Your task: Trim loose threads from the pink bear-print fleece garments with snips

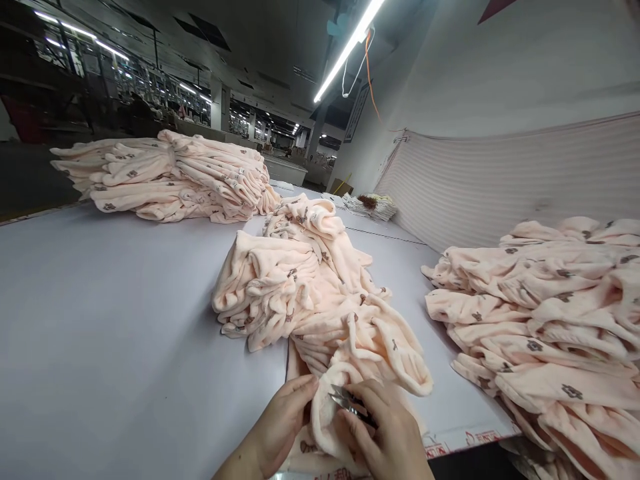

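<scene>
Near the front edge of the table, my left hand (286,421) pinches the rolled edge of a pale pink plush garment (327,417). My right hand (387,427) is wrapped round a pair of thread snips (344,399); their metal blades stand apart and point left over the cloth, close to the left fingertips. Behind my hands, a heap of the same pink plush garments (280,280) with small brown prints runs away up the table. Part of the snips' handle is hidden by my right fingers.
A tied bundle of pink garments (185,177) lies at the back left of the white table (110,320). Another tall stack (555,320) stands at the right edge. Folded white pieces (373,205) lie at the far end, beside a striped cloth (520,173) hung along the wall.
</scene>
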### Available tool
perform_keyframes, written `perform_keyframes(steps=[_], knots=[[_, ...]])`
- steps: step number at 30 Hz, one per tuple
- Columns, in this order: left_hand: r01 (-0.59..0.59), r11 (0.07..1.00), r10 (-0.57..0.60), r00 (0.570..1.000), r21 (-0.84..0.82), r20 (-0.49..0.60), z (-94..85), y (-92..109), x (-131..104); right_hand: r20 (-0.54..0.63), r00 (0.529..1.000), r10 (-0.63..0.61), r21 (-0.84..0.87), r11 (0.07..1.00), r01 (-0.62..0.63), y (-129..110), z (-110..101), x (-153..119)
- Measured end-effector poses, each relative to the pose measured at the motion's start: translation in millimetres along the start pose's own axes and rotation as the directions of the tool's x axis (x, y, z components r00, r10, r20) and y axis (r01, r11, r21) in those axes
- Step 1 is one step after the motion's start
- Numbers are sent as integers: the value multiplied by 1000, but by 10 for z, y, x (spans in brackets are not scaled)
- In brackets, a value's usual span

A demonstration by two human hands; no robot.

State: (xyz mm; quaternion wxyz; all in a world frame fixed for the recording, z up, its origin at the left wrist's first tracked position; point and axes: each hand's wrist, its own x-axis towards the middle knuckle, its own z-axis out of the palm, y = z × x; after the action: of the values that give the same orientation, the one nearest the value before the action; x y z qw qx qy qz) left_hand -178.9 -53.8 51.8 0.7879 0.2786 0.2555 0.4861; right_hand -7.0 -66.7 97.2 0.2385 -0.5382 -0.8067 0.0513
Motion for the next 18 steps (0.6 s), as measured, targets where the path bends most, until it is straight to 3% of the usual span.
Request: perform_keyframes(steps=[2, 5, 8, 11, 14, 18], knots=[[0, 1000, 0, 1000, 11, 18, 43, 9, 20, -1, 1000, -10, -17, 1000, 10, 18, 14, -19], [-48, 997, 47, 999, 66, 23, 113, 29, 143, 7, 994, 105, 116, 988, -105, 94, -3, -18], [-139, 982, 137, 990, 127, 23, 163, 52, 437, 8, 960, 279, 392, 882, -260, 174, -55, -53], [-232, 956, 226, 973, 177, 52, 182, 58, 815, 46, 939, 340, 540, 783, -310, 248, -76, -189], [-283, 940, 261, 956, 192, 133, 176, 35, 1098, 31, 942, 333, 487, 818, -305, 369, -28, -390], [-300, 927, 251, 943, 224, 220, 118, 11, 1203, 76, 939, 335, 363, 868, -339, 481, 115, -574]])
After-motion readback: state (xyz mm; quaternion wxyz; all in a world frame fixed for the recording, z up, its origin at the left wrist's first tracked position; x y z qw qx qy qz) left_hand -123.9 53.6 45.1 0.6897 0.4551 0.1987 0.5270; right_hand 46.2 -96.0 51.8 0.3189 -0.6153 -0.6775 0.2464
